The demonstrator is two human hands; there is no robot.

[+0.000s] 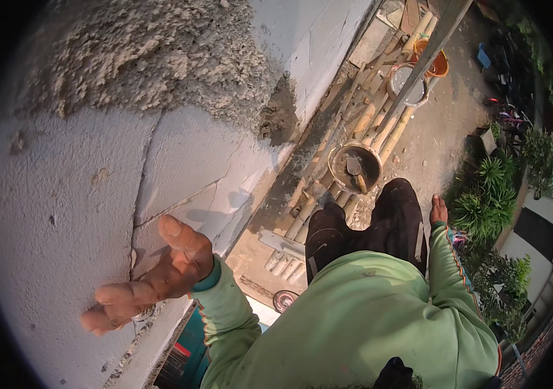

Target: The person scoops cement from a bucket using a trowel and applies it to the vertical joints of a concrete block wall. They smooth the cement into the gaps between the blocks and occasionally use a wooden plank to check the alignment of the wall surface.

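My left hand point(160, 272) is held open at the cracked, white-painted wall point(56, 214), fingers spread; whether the fingertips touch it is unclear. Above it, rough grey plaster point(147, 58) covers part of the wall, with a darker patch near its right edge. My right hand point(438, 211) hangs open at my right side, fingers straight and holding nothing. Below me, a bucket point(338, 175) with grey mix and a trowel point(354, 167) sits on bamboo poles point(390, 139).
Farther along the poles are a white bucket point(412, 94) and an orange bucket point(438, 61). A diagonal wooden post point(422, 65) crosses them. Far below are paved ground point(438, 149), plants point(490, 194) and parked vehicles point(506, 71). The wall's edge runs diagonally beside me.
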